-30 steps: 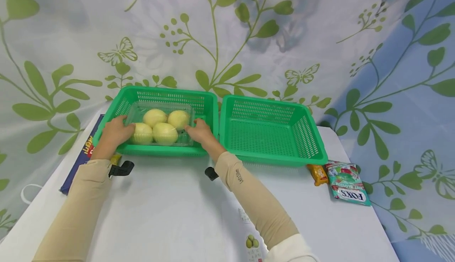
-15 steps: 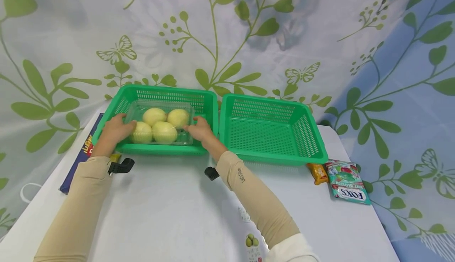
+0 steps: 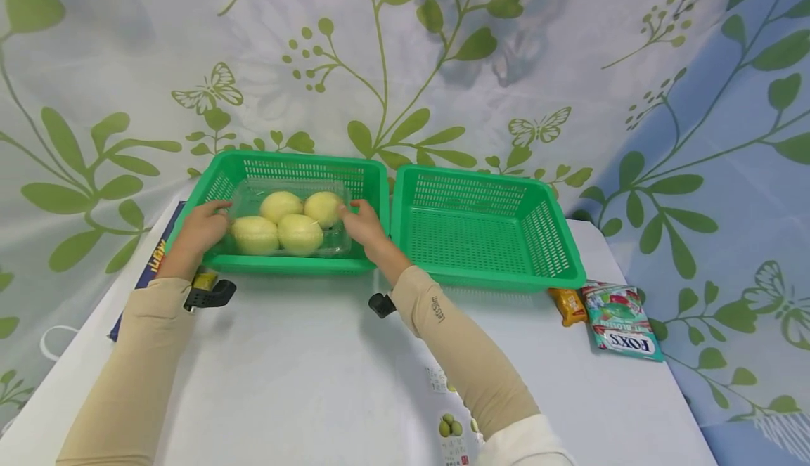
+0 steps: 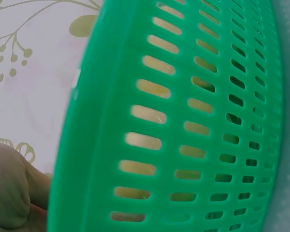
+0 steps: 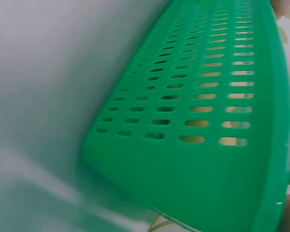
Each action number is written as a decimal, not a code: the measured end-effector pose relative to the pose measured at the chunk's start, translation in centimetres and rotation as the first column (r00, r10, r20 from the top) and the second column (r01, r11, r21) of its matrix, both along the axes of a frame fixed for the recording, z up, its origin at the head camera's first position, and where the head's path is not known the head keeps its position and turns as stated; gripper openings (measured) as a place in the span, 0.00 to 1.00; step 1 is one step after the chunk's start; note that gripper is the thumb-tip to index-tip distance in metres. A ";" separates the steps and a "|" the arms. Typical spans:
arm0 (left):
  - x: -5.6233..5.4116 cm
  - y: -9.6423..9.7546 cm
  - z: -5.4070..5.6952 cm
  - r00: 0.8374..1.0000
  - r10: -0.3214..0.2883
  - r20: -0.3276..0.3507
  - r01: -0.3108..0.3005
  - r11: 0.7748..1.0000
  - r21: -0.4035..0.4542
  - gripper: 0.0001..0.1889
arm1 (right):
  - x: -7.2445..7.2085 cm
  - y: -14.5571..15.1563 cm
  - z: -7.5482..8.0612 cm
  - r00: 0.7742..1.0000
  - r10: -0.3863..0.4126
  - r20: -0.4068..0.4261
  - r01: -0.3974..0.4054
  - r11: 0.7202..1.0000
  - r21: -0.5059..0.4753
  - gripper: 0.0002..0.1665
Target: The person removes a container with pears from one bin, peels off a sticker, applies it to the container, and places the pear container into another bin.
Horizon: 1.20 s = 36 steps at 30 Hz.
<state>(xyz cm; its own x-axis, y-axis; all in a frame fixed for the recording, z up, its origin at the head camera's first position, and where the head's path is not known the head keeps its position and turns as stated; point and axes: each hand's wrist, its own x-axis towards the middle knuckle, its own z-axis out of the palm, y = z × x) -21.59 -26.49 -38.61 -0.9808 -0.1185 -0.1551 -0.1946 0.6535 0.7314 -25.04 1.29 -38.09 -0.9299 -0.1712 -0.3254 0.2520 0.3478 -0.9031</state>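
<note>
A clear plastic box (image 3: 335, 244) with several pale yellow round fruits (image 3: 300, 234) sits inside the left green basket (image 3: 285, 264). My right hand (image 3: 365, 227) pinches the box's right edge, thumb over the plastic. At the box's left edge is my left hand (image 3: 204, 228), thumb and forefinger right at the plastic; I cannot tell whether they grip it. In the left wrist view the left hand (image 4: 9, 188) is partly seen beyond the slotted basket wall (image 4: 101, 121). The right wrist view shows mostly the basket wall (image 5: 193, 179), with pale fruit behind its slots.
A second green basket (image 3: 468, 241) stands close on the right. Beyond it lie an orange packet (image 3: 569, 306) and a teal Fox's packet (image 3: 623, 318). A dark blue packet (image 3: 152, 269) lies left of the left basket. Fruit pictures (image 3: 451, 425) show on the white table (image 3: 285, 382).
The box with the fruits has shifted slightly right inside the basket. My right hand has moved right with it, while my left hand has drawn back a little to the left.
</note>
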 end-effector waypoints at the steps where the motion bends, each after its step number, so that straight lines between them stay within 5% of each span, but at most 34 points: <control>1: 0.0 0.0 0.0 1.000 -0.003 0.000 0.003 1.000 0.012 0.30 | 0.0 0.1 0.1 1.000 0.000 -0.004 0.000 1.000 -0.009 0.35; 9: 0.2 -0.1 0.1 0.999 -0.038 -0.003 0.038 0.999 0.022 0.31 | -0.1 0.6 0.9 0.995 -0.041 -0.095 0.037 0.999 -0.037 0.30; 15: 0.2 -0.3 0.0 1.000 -0.031 0.001 0.031 0.999 0.036 0.34 | -0.1 0.7 0.7 0.991 -0.024 -0.130 0.034 0.997 0.068 0.32; 36: 0.7 -0.1 0.4 0.999 -0.024 -0.036 0.026 0.999 0.038 0.35 | 0.7 1.4 1.3 0.988 -0.043 -0.150 0.055 0.995 0.080 0.32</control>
